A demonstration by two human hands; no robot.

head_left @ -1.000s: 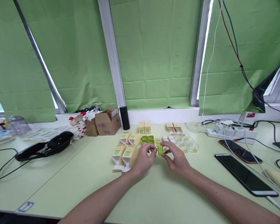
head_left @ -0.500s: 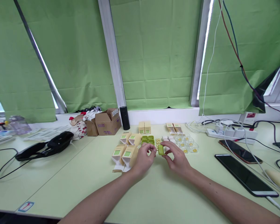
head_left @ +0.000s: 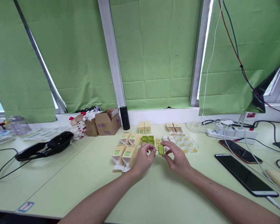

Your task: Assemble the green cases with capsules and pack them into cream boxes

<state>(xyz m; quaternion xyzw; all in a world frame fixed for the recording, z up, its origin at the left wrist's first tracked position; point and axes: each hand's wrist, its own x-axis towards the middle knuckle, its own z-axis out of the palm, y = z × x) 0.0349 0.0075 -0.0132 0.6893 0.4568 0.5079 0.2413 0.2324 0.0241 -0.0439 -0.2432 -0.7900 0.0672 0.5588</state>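
Between thumb and fingers, my right hand [head_left: 179, 159] grips a small green plastic case [head_left: 161, 150] just above the table. Close to its left side, my left hand [head_left: 142, 159] is closed in a pinch; whatever lies between those fingertips is too small to make out. Behind the hands stand several green open trays or cases [head_left: 147, 139] and a group of small yellowish pieces [head_left: 158, 141]. Small white items [head_left: 165, 137] are partly hidden by my right hand. Clear plastic domes with yellow centres [head_left: 186, 143] sit to the right. Opened cardboard boxes with green windows [head_left: 126, 154] stand beside my left hand.
Two more boxes [head_left: 144, 128] stand at the back, with flattened-looking cartons [head_left: 175, 128] to their right. A black cylinder [head_left: 124, 118] and a brown carton [head_left: 108, 122] are at back left. Phones [head_left: 246, 174], cables and a power strip [head_left: 231, 133] occupy the right.
Almost nothing differs. The green case in my right hand has shifted or turned very slightly; my left hand keeps its pinch.
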